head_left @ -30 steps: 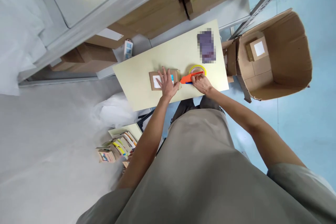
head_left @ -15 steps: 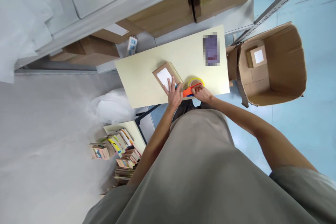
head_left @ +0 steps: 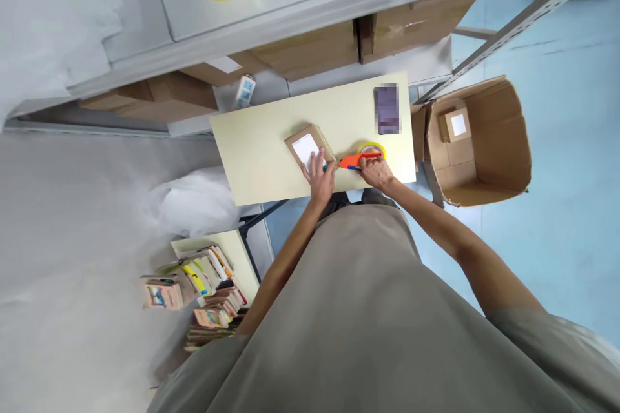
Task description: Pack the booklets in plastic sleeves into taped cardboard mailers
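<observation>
A small brown cardboard box [head_left: 310, 142] with a white label lies on the pale yellow table [head_left: 261, 155]. My left hand [head_left: 321, 179] rests on its near edge with fingers pressed on the box. My right hand [head_left: 376, 173] grips an orange tape dispenser [head_left: 358, 160] holding a yellow tape roll [head_left: 372, 150], its front end close to the box's right side.
A blurred dark object [head_left: 387, 108] lies at the table's far right. An open cardboard carton [head_left: 477, 142] with a small labelled box inside stands on the blue floor to the right. Shelving with brown boxes [head_left: 310, 48] is behind the table. Stacked books [head_left: 203, 293] sit lower left.
The box has been turned from flat and square to angled, with its label facing up. The dispenser has stayed beside the box's right side. The camera view has shifted.
</observation>
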Demonstrator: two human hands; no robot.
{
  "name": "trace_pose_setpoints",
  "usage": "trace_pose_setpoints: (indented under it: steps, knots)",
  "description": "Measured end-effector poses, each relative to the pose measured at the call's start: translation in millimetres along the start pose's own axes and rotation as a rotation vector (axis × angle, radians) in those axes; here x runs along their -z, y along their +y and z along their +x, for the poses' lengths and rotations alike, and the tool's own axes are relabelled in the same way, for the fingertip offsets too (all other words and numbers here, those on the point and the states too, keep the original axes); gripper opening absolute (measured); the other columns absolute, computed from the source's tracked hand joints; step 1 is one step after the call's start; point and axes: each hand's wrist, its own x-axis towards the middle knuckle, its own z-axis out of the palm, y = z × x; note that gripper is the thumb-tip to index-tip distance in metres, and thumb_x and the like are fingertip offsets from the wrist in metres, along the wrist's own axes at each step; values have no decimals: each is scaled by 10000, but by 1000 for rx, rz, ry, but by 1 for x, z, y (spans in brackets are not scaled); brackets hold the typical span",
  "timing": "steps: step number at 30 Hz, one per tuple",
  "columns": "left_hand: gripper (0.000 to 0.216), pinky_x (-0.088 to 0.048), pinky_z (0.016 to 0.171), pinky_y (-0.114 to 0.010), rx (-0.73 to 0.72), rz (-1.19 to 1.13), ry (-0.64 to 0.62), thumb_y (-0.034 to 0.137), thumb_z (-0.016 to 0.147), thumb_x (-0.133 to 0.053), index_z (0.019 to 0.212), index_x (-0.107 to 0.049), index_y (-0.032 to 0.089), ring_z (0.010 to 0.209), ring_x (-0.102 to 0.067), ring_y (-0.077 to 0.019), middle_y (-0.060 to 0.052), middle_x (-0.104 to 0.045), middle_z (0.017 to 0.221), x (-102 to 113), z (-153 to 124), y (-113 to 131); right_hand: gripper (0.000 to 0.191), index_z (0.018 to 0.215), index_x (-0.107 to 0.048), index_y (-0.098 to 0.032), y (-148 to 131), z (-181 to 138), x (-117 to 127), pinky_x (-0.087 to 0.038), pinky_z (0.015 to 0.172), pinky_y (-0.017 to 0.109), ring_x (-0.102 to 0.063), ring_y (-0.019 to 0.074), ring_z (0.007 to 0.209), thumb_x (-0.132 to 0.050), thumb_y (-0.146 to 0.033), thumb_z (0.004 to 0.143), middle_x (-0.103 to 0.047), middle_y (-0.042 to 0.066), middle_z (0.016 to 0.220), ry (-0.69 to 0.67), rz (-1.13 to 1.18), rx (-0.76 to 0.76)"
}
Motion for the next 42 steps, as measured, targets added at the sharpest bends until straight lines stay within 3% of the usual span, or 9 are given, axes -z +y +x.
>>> trace_pose_setpoints:
  steps: [9, 13, 17, 23, 27, 30, 33, 37, 42]
  knots:
    - [327, -76, 1435, -747, -125, -74, 24, 177, 1039, -720, 1328, -784, 316, 1772, -301, -388, -87, -468, 1839, 10, 0, -14, 613, 1473, -603, 51, -21, 6, 61, -572, 998, 496, -811, 423, 1139, -344, -446, 1225, -809, 358, 1193, 58, 44, -181]
    - [576, -354, 1377, -691, -157, -176, 92, 280, 973, -832, 1526, -672, 256, 1659, -488, -421, -187, -591, 1719, 35, 8, -10, 640, 1484, -575, 39, -27, -10, 102, -563, 983, 477, -812, 440, 1135, -405, -514, 1210, -813, 342, 1192, 153, 120, -228]
    - [505, -528, 1280, -547, -350, -285, 402, 347, 1078, -699, 1564, -624, 229, 1475, -656, -340, -193, -699, 1528, 83, 30, 26, 600, 1391, -613, -45, -38, -31, 161, -572, 911, 454, -808, 448, 1096, -425, -580, 1193, -819, 296, 1138, 321, 194, -293]
    - [537, -513, 1298, -520, -691, -329, 844, 253, 1157, -526, 1693, -492, 239, 1543, -600, -305, -199, -614, 1592, 198, 98, 109, 638, 1472, -494, -53, -53, -32, 280, -606, 909, 522, -791, 428, 989, -398, -610, 1175, -797, 234, 1087, 809, 206, -140]
    - [570, -470, 1347, -526, -757, -350, 892, 225, 1171, -471, 1739, -447, 278, 1606, -544, -299, -174, -563, 1675, 250, 144, 139, 464, 1422, -539, -60, -48, -5, 341, -567, 1060, 592, -775, 409, 1076, -401, -428, 1174, -776, 240, 1174, 965, 133, -11]
    - [593, -479, 1353, -515, -772, -378, 819, 204, 1166, -448, 1754, -425, 272, 1600, -552, -290, -164, -569, 1677, 260, 157, 145, 333, 1341, -602, -65, -45, 21, 364, -503, 1159, 598, -763, 400, 1129, -447, -267, 1126, -779, 242, 1168, 933, 54, -61]
    - [609, -471, 1367, -497, -771, -401, 748, 192, 1148, -467, 1752, -419, 260, 1599, -555, -282, -164, -576, 1673, 251, 149, 136, 343, 1359, -624, -47, -44, 37, 369, -443, 1226, 611, -717, 407, 1238, -486, -185, 1077, -781, 267, 1212, 919, 49, -144]
    - [540, -523, 1320, -455, -706, -378, 556, 180, 1121, -501, 1655, -536, 249, 1499, -648, -260, -143, -667, 1578, 219, 128, 94, 447, 1524, -582, -89, -39, 31, 341, -406, 1270, 665, -598, 414, 1423, -466, -260, 1128, -694, 278, 1459, 1123, 125, -124]
    - [399, -571, 1246, -469, -362, -333, 265, 158, 1062, -553, 1433, -698, 181, 1358, -732, -297, -177, -756, 1419, 161, 124, 0, 472, 1477, -606, -183, -36, 1, 222, -488, 1236, 625, -635, 380, 1381, -432, -516, 1192, -675, 242, 1453, 1174, 484, -167]
